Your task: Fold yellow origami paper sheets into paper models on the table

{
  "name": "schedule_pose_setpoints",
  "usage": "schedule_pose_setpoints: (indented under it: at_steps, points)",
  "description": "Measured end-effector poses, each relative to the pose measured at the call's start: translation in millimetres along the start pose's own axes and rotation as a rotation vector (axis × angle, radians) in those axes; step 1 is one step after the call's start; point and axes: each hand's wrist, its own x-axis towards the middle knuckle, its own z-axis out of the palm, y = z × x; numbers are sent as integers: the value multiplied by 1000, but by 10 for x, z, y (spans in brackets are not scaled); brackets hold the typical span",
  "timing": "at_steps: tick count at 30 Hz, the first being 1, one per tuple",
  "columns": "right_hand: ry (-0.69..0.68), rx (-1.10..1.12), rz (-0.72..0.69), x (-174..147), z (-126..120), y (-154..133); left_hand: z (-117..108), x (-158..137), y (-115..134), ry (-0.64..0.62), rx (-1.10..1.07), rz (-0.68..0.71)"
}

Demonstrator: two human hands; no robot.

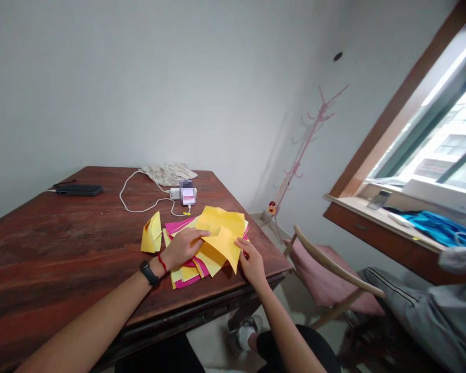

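Observation:
A creased sheet of orange-yellow paper (pixel 221 233) lies over an untidy stack of yellow and magenta paper (pixel 188 277), its near corner lifted and pointing toward me. My left hand (pixel 184 246) pinches the sheet's left edge between thumb and fingers, its wrist wearing a dark band and a red cord. At the right edge, my right hand (pixel 251 260) has its fingers curled against the same sheet, some of them behind it. Left of the stack stands a folded yellow paper piece (pixel 151 234).
On the dark wooden table (pixel 81 259) are a black power bank (pixel 79 190), a phone (pixel 187 194) with a white cable (pixel 124 199), and a crumpled cloth (pixel 169 173). To the right stand a chair (pixel 314 274) and a pink coat rack (pixel 303 147).

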Motion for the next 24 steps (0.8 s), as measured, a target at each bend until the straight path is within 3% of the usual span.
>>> schedule_pose_setpoints:
  at_steps: [10, 16, 24]
  points:
    - [126, 380, 151, 26, -202, 72, -9, 59, -133, 184, 9, -76]
    - [70, 518, 158, -4, -243, 92, 43, 48, -200, 93, -55, -197]
    - [20, 599, 197, -14, -274, 134, 80, 19, -219, 97, -15, -198]
